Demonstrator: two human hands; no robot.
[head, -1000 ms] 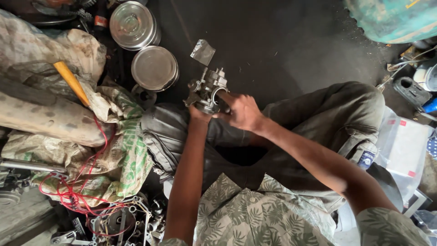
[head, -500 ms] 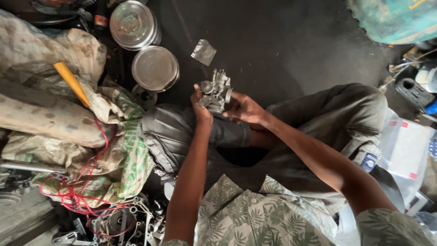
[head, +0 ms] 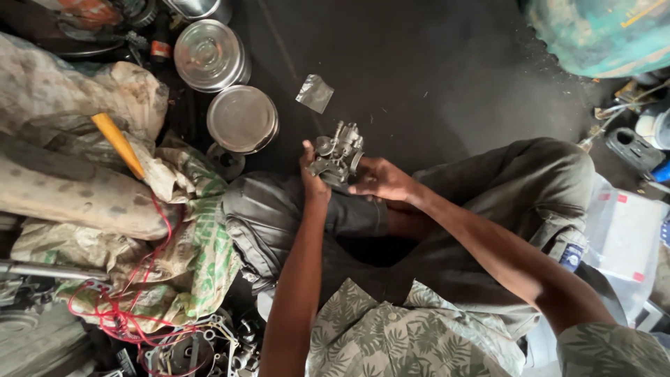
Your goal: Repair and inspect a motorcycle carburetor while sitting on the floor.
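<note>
On the dark floor, seen from the head camera, a person sits with crossed legs, and all places below are told relative to the small metal carburetor that is held above the knees.

Left of the carburetor and lower, a heap of dirty sacks fills the whole side, one of them with green print. At the far upper right of the carburetor stands a big teal drum, only partly in view. To the right and below it lies a white plastic bag beside the person's grey trouser leg. Up and left of the carburetor stand two round steel containers, one behind the other, with shiny lids. A yellow tool handle lies on the sacks, well to the left. A red wire curls over the sacks, below and left. Just above the carburetor, on the floor, lies a small clear plastic pouch, apart from it.

The left hand is closed on the left side of the carburetor, with the thumb up along its body. The right hand grips its right side from below, the fingers curled around it. The carburetor is so between both hands, over the left knee, and does not touch the floor.
</note>
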